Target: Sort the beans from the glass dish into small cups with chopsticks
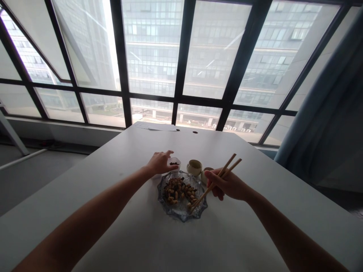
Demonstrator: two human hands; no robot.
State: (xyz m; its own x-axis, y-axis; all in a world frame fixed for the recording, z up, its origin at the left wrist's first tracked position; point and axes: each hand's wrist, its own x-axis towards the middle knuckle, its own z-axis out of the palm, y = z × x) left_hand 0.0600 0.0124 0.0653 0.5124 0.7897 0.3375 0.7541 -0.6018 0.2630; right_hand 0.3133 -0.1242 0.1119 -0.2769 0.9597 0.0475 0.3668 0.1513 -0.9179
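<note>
My right hand [224,183] holds a pair of wooden chopsticks [231,163]. Their tips point down into the near right part of a scalloped glass plate [184,218], close to a pale piece there. On the plate lie unshelled peanuts [172,190] mixed with smaller brown and dark pieces. Beyond the plate's far left rim, my left hand [159,162] grips a small whitish cup [176,160] between thumb and fingers; dark bits show inside it. Whether the chopsticks pinch anything, I cannot make out.
A yellowish-green bowl [194,167] stands behind the plate, and a second similar bowl [207,173] is partly hidden by my right hand. Another whitish container [155,176] shows below my left wrist. Papers [155,126] lie at the far end of the white table [127,234].
</note>
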